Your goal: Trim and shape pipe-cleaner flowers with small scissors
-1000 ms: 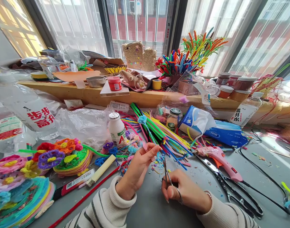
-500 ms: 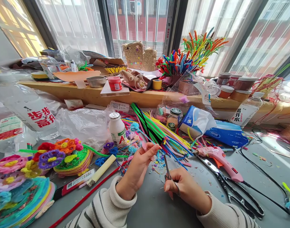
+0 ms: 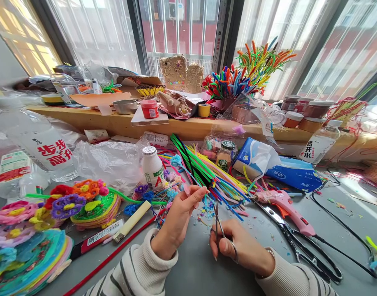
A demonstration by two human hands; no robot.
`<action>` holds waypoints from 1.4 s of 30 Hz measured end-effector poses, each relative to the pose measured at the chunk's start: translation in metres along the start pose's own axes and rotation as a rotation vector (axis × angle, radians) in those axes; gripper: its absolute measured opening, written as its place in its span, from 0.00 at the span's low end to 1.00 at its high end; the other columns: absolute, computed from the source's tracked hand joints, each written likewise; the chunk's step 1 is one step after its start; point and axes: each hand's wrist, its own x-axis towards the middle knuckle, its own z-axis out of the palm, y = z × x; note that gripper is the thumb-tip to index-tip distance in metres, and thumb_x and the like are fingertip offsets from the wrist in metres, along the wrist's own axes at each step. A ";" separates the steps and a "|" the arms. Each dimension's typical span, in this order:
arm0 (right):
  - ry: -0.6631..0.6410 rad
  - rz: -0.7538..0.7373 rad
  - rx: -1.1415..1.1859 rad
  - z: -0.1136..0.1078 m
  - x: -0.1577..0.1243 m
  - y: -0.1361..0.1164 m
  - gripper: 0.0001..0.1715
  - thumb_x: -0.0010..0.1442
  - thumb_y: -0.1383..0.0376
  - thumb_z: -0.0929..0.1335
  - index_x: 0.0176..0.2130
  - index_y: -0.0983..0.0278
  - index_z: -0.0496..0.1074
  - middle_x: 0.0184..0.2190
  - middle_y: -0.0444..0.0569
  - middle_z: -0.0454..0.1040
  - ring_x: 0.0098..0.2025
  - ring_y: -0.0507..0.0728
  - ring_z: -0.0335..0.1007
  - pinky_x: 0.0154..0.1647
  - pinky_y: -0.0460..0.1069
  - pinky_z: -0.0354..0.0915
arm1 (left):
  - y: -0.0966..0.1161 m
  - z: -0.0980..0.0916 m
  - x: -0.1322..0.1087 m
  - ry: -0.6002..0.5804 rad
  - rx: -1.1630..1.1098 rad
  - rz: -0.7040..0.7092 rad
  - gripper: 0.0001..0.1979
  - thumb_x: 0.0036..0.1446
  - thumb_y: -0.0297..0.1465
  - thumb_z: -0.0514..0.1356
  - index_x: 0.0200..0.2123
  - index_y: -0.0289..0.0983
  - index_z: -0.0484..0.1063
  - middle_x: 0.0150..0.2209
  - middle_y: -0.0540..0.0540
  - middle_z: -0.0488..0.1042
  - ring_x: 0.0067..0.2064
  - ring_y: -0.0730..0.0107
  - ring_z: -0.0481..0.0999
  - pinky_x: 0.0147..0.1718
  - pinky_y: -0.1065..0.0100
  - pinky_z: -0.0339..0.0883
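Observation:
My left hand (image 3: 180,218) is closed in a pinch on a light blue pipe cleaner (image 3: 184,169). Its curled end sticks up past the fingers, and the pinched part is mostly hidden. To the right, my right hand (image 3: 234,244) holds small scissors (image 3: 218,224) with fingers in the loops. Their blades point up and are slightly parted, below and apart from the left fingertips. Small blue fuzz scraps (image 3: 208,205) lie on the grey table between the hands. Behind them is a bundle of pipe cleaners (image 3: 191,158) in green, yellow, blue and other colours.
A pink glue gun (image 3: 288,209) and large black-handled scissors (image 3: 299,244) lie at right. White bottle (image 3: 151,166), glass jar (image 3: 225,156) and tissue pack (image 3: 287,174) stand behind. Fuzzy flower pieces (image 3: 68,205) and a red stick (image 3: 114,253) lie left. A cluttered wooden ledge (image 3: 114,123) runs behind.
The small scissors have dropped slightly away from my left fingertips, and their blades have parted. The light blue pipe cleaner has shifted and turned in my left fingers, while that hand stays in place.

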 end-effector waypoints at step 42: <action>0.022 0.052 0.130 -0.002 0.000 -0.002 0.31 0.44 0.41 0.60 0.20 0.67 0.67 0.15 0.41 0.54 0.19 0.48 0.48 0.19 0.45 0.46 | 0.006 0.006 -0.013 -0.406 0.212 -0.124 0.07 0.44 0.32 0.59 0.21 0.35 0.67 0.24 0.48 0.68 0.29 0.70 0.67 0.32 0.68 0.59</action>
